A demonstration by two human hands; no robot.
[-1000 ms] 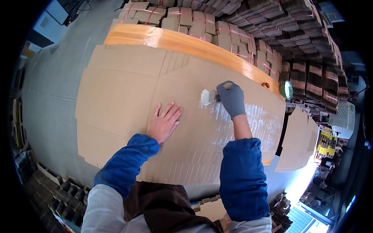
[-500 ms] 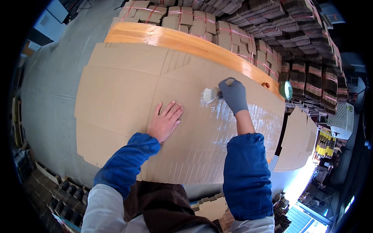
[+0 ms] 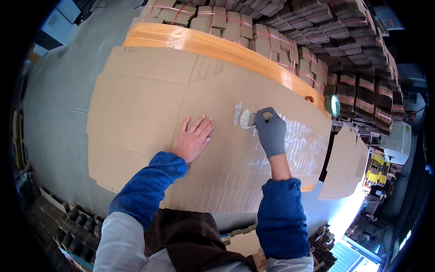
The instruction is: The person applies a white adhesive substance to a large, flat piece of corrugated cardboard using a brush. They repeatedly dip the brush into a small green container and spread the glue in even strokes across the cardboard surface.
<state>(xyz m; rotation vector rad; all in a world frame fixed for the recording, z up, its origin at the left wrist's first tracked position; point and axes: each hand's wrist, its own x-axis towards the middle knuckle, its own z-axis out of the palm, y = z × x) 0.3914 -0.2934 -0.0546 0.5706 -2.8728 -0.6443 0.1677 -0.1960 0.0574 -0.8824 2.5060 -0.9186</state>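
Brush point(image 3: 250, 119) points bristles point(image 3: 244, 119) left, long axis crosswise, gripped in right hand point(image 3: 272, 132); left hand point(image 3: 192, 139) spread flat.

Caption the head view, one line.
Gloved right hand holds a brush to streaked cardboard; bare left hand rests on it.

A white-bristled brush point(image 3: 246, 119), bristles pointing left, sits mid-frame over a broad, flat brown cardboard sheet point(image 3: 226, 145), streaked glossy white right of centre.

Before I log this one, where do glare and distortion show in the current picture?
Head view: fisheye bending bows the wooden tabletop; head view: glare whitens patches of it and the wet-looking streaks on the cardboard sheet; head view: floor at lower right looks blown out.
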